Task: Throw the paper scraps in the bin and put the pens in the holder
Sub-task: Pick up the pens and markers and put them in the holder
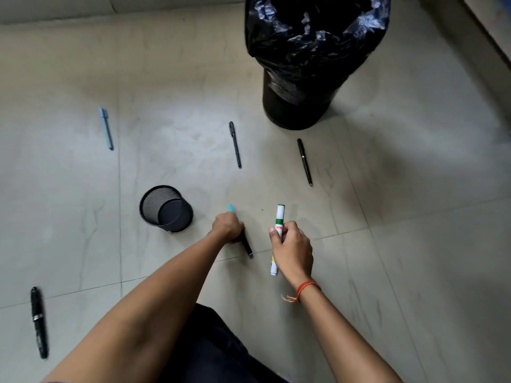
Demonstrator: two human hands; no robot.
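Polished grey tiles [69, 189]; left hand [226, 227] grips slim pen [247, 246], right hand [293, 250] cylindrical marker [280, 215].

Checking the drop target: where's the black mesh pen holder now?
Head view: the black mesh pen holder stands on the tiled floor left of centre, just left of the left hand, well below-left of the black-bagged bin.

Holder [166, 210] stands on the floor [414, 217], just left of the left hand [227, 226] and its gripped pen [247, 246]; right hand [293, 250], holding the marker [278, 219], lies right of these; far-left pen [106, 128], centre pen [235, 145] and right pen [304, 161] lie behind; bin [301, 106] stands behind those, at right; near pen [38, 322] lies far left.
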